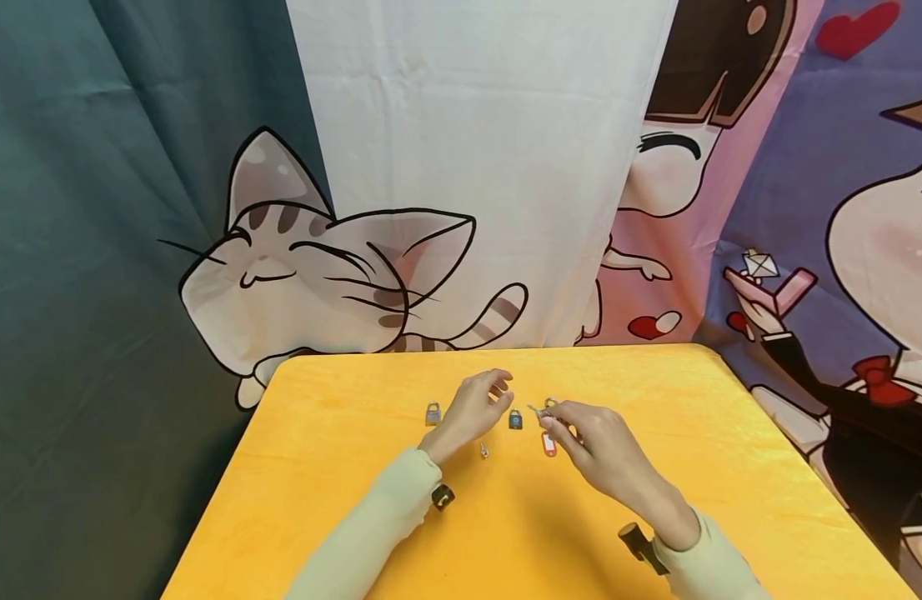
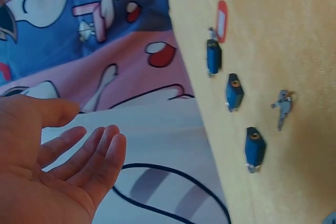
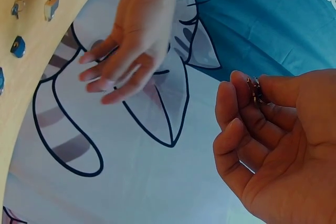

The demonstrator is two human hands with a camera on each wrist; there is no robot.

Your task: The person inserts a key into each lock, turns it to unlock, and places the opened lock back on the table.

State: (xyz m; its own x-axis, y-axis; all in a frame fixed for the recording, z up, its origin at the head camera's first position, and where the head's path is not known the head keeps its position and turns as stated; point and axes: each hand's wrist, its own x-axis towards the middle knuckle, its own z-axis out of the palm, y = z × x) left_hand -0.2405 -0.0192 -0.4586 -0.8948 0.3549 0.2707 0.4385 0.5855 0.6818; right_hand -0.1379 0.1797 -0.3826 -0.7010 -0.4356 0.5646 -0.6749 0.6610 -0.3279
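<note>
My right hand (image 1: 599, 442) pinches a small metal key (image 1: 536, 410) between thumb and fingertips. In the right wrist view the key (image 3: 255, 90) is partly hidden by the fingers. Beside it, my left hand (image 1: 476, 407) is raised above the cloth with fingers loosely bent and nothing in them. A blue padlock (image 1: 515, 419) lies between the hands. Another padlock (image 1: 433, 414) sits left of the left hand. A third padlock (image 2: 213, 56) lies near the right hand, its shackle beside a red key tag (image 2: 222, 22). Loose keys (image 2: 284, 106) rest nearer me.
A yellow cloth (image 1: 498, 533) covers the table. Behind its far edge hangs a curtain (image 1: 491, 150) printed with a cartoon cat and figures. Dark straps with small devices sit at both wrists, the right device (image 1: 641, 548) below the sleeve's cuff.
</note>
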